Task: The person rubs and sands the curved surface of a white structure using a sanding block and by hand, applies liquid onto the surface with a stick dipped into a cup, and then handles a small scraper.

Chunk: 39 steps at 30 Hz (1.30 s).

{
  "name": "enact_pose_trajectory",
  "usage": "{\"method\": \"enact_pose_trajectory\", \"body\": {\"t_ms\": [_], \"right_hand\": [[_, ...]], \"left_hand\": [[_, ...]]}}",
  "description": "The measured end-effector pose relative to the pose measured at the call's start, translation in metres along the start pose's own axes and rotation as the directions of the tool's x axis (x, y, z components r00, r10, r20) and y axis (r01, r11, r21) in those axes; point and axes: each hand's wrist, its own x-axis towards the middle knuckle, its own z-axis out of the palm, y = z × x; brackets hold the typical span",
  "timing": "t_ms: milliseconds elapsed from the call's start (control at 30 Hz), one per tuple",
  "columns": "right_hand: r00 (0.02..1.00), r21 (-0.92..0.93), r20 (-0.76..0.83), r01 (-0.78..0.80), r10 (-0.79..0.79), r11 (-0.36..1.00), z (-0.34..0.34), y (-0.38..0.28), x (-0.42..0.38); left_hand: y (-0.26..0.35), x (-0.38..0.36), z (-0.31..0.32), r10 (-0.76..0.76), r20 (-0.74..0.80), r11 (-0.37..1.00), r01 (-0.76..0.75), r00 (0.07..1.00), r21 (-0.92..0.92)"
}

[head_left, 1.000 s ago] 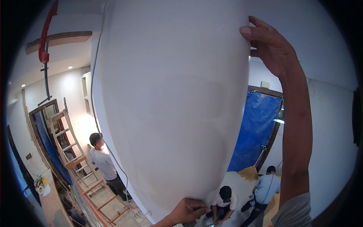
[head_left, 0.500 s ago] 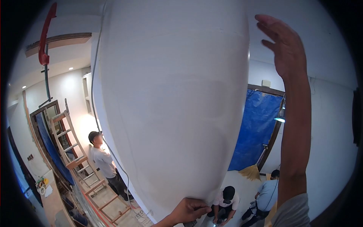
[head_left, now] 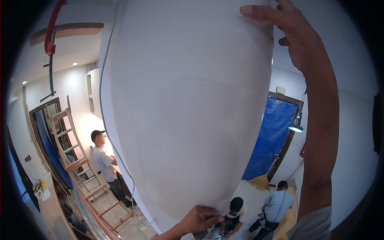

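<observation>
A tall white panel-like surface (head_left: pixel 188 112) fills the middle of the head view, with faint grey smudges on it. My right hand (head_left: pixel 290 30) is raised at its upper right edge, fingers apart, one finger stretched across the front of the surface. Down at the lower end, my left hand (head_left: pixel 200 219) is closed, its thumb and fingers drawn together in front of the surface. What it pinches, if anything, I cannot tell. A grey cable (head_left: pixel 103 80) runs down along the panel's left side.
Left are a ladder (head_left: pixel 72 148), a red-handled clamp (head_left: pixel 51 40), a workbench (head_left: pixel 52 200) and a standing person (head_left: pixel 106 160). Below right, one person crouches (head_left: pixel 236 214) and another bends over (head_left: pixel 277 206). Blue sheeting (head_left: pixel 264 136) covers a doorway beside a lit lamp (head_left: pixel 296 127).
My right hand has moved left and up, from beside the panel to over its edge. The left hand stays closed near the bottom. The view has shifted slightly.
</observation>
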Motion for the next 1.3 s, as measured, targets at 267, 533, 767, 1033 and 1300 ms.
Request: {"method": "enact_pose_trajectory", "body": {"t_ms": [267, 533, 767, 1033, 1300], "right_hand": [[0.997, 0.056, 0.079, -0.024, 0.020, 0.998, -0.001, 0.019, 0.022], [0.999, 0.018, 0.042, -0.017, 0.016, 1.000, 0.003, 0.021, 0.022], [0.989, 0.014, 0.140, 0.039, -0.041, 0.999, -0.011, 0.009, 0.004], [0.898, -0.036, -0.211, 0.388, -0.387, 0.921, -0.058, 0.051, 0.012], [0.868, -0.285, -0.219, 0.380, -0.446, 0.880, -0.044, 0.072, 0.015]], "left_hand": [[0.001, 0.000, 0.000, 0.032, -0.028, 0.995, -0.034, 0.999, -0.090], [-0.007, 0.001, 0.000, 0.034, -0.017, 0.994, -0.035, 0.999, -0.104], [-0.009, 0.002, 0.000, 0.028, -0.025, 0.994, -0.031, 0.999, -0.109], [-0.005, 0.001, -0.002, 0.070, -0.029, 0.994, -0.072, 0.997, -0.082], [-0.002, 0.003, 0.001, 0.004, -0.018, 0.997, -0.006, 1.000, -0.074]]}}
